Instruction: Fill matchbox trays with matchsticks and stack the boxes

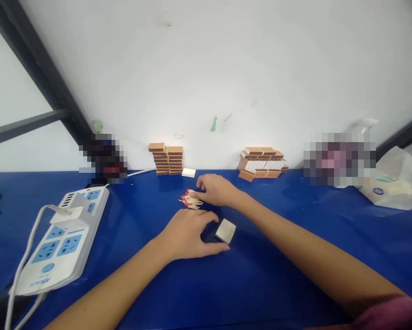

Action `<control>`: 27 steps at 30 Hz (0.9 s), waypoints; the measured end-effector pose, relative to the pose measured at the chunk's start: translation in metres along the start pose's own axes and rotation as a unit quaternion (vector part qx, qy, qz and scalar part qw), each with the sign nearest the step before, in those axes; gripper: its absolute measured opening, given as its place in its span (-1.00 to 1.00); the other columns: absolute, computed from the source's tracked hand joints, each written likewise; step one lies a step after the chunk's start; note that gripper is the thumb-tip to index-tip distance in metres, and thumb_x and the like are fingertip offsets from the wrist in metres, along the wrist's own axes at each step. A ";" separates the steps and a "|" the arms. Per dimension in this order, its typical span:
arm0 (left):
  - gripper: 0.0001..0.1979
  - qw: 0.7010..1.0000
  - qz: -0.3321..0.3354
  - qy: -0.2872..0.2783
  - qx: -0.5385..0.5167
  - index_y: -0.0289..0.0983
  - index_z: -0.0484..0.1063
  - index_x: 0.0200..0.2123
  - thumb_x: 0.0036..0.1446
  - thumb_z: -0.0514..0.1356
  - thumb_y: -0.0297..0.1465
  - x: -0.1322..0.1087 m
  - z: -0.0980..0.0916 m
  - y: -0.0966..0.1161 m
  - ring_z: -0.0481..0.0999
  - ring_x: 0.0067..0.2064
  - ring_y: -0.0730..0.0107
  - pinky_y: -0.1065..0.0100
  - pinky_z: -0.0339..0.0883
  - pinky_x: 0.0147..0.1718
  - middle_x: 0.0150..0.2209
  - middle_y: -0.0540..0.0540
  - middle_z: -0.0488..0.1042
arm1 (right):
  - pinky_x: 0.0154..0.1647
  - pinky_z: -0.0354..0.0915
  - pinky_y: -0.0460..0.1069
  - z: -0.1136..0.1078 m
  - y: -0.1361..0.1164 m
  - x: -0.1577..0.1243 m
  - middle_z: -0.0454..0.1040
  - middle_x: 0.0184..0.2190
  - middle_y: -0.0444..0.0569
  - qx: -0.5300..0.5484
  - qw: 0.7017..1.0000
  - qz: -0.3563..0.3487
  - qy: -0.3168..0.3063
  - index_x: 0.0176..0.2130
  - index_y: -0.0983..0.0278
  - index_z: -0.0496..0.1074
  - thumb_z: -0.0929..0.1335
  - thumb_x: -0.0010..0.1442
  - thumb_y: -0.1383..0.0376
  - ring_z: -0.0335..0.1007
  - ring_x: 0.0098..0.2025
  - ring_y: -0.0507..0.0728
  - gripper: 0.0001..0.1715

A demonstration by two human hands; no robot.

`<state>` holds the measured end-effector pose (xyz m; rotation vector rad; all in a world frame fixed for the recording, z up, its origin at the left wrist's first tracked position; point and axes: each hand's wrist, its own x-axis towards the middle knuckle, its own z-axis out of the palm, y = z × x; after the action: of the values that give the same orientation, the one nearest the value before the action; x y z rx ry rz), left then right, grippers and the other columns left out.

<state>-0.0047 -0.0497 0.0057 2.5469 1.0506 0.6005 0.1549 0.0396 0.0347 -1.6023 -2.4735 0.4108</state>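
A small pile of matches [193,203] with red heads lies on the blue tabletop, heads mostly toward the left. My right hand [216,190] reaches over it, thumb on the matches and forefinger curved apart from the thumb; its other fingertips are hidden. Just nearer to me, a small pale matchbox tray [225,231] sits on the table; its inside cannot be made out. Around its left side curves my left hand [192,233], open, with the thumb close to the near edge and the forefinger by the far left corner.
Brown matchboxes form a stack [169,160] at the back left and a wider stack [262,162] at the back right. A white tray piece [188,173] lies beside the left one. A power strip [63,243] with cables occupies the left; a tissue pack [391,183] lies right.
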 end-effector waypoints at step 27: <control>-0.65 0.999 -0.017 0.032 0.019 -0.20 0.57 -0.19 0.16 0.31 -0.04 -0.001 0.015 0.000 0.48 -0.28 0.31 0.29 0.22 -0.38 -0.25 -0.03 0.49 | -0.28 0.17 -0.03 -0.011 0.023 -0.014 0.60 -0.23 0.12 -0.069 0.993 -0.038 -0.083 -0.27 0.31 0.53 0.31 0.43 0.13 0.46 -0.22 0.17 -0.64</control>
<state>0.0024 -0.0527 -0.0075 2.5516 1.1340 0.6624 0.1834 0.0374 0.0382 -1.5749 -2.7320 0.3842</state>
